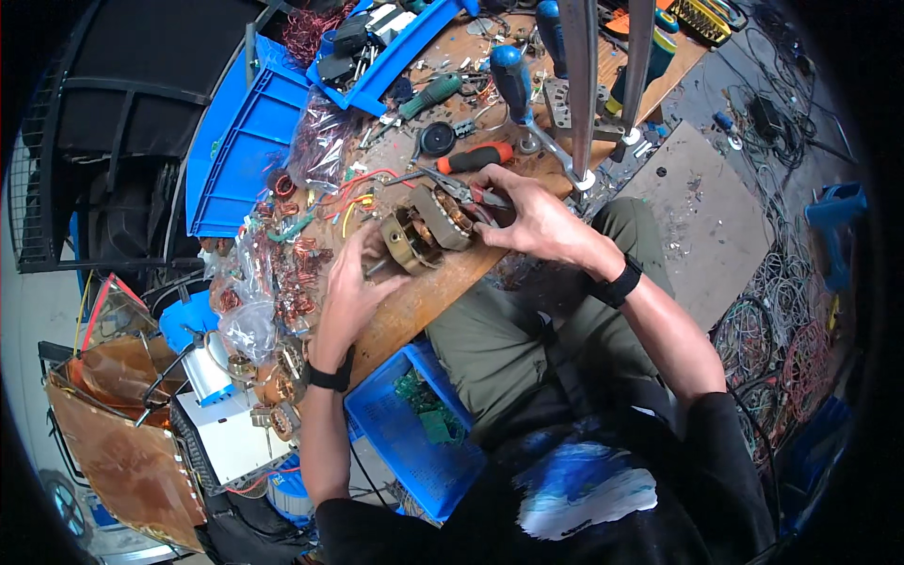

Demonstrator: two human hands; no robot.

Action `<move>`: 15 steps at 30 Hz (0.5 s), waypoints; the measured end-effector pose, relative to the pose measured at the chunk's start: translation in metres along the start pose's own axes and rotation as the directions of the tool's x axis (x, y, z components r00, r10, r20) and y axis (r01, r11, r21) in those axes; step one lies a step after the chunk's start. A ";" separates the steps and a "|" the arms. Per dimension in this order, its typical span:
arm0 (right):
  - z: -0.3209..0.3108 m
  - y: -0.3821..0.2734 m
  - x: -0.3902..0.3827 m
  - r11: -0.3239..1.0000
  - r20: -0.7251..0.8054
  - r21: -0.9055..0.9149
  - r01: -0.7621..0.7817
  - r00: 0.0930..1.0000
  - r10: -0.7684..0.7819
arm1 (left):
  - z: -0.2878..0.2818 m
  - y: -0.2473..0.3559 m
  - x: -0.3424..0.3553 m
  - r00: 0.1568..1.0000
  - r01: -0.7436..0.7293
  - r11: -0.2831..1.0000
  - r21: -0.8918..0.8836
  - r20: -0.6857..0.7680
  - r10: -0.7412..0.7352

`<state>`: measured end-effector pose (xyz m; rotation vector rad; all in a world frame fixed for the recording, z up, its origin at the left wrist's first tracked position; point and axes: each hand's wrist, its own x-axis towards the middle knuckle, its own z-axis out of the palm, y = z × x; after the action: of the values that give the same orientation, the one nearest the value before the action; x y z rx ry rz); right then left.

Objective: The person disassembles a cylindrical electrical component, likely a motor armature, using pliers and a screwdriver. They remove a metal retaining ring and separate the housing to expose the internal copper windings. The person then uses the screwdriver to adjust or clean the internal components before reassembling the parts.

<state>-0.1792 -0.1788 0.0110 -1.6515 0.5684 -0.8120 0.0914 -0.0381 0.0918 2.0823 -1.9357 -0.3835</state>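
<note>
At the bench's near edge lies an opened electric motor: a brass-coloured metal housing [409,241] beside a grey laminated core with copper windings [443,218]. My left hand [356,290] grips the housing from the left, thumb along its lower side and fingers partly hidden behind it. From the right, my right hand [539,218] curls round the red-and-grey handles of a pair of pliers [461,191], its lower fingers close to the core. The pliers' jaws point left, over the core's far side.
Behind the hands lie a red-and-black screwdriver [476,157], a black round cap [437,138] and a green-handled screwdriver [433,96]. Metal posts [582,94] rise at the far right. Copper coils [299,273] heap on the left. A blue crate [405,424] with circuit boards stands below the bench.
</note>
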 end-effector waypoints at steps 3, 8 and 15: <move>0.003 0.005 0.000 0.999 -0.026 0.031 0.008 1.000 -0.007 | 0.002 -0.012 -0.006 0.974 -0.175 0.975 0.136 -0.121 0.192; 0.003 0.001 -0.002 1.000 -0.040 -0.018 0.010 0.999 -0.011 | 0.002 -0.016 -0.011 0.951 -0.251 0.931 0.265 -0.109 0.288; 0.007 0.013 0.004 0.997 -0.110 0.075 0.032 0.994 -0.024 | -0.006 -0.020 -0.006 0.937 -0.325 0.903 0.281 -0.032 0.348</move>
<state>-0.1704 -0.1808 -0.0015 -1.5546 0.5836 -0.9377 0.1116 -0.0304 0.0896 1.8185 -2.3520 0.0457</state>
